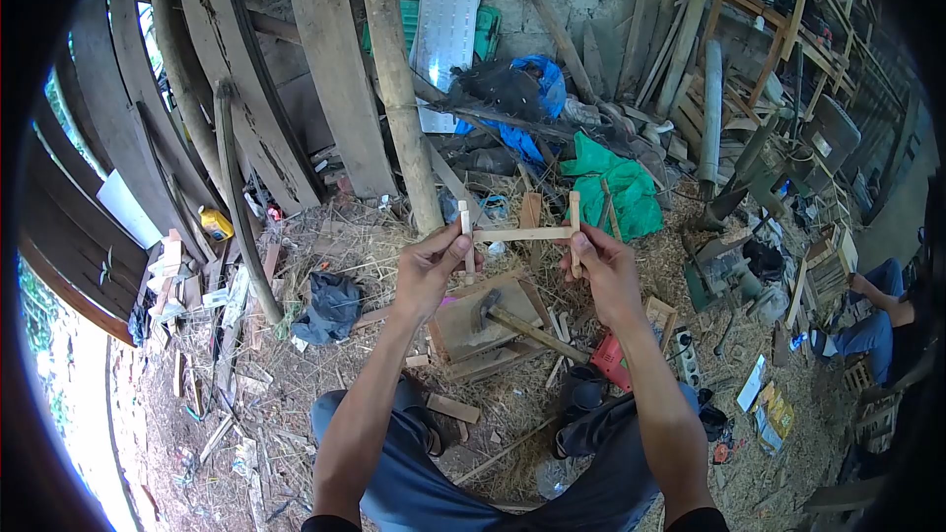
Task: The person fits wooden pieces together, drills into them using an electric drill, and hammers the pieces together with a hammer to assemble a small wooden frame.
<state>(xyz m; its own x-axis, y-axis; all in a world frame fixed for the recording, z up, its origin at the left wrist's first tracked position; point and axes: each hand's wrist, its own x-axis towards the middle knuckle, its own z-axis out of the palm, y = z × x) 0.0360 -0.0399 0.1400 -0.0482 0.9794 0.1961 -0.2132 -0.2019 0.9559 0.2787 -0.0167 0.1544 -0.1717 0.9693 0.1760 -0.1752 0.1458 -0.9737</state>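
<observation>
Out in front of me I hold a small H-shaped wooden frame point(522, 234), made of two short upright sticks joined by a thin crossbar. My left hand point(432, 268) is closed around the left upright, fingers and thumb pinching it near the crossbar joint. On the other side, my right hand point(605, 274) grips the right upright in the same way. Below the frame, a hammer point(537, 333) with a wooden handle lies across a low wooden block point(463, 327) on the ground. Beside the handle's end is a red power tool point(612, 363), partly behind my right forearm.
Straw and wood scraps point(453, 407) cover the ground around my legs. A power strip point(687, 355) lies right of the red tool. Another person point(877, 310) sits at far right. A bamboo post point(394, 89), green sheeting point(616, 187) and a black bag point(328, 308) stand or lie beyond.
</observation>
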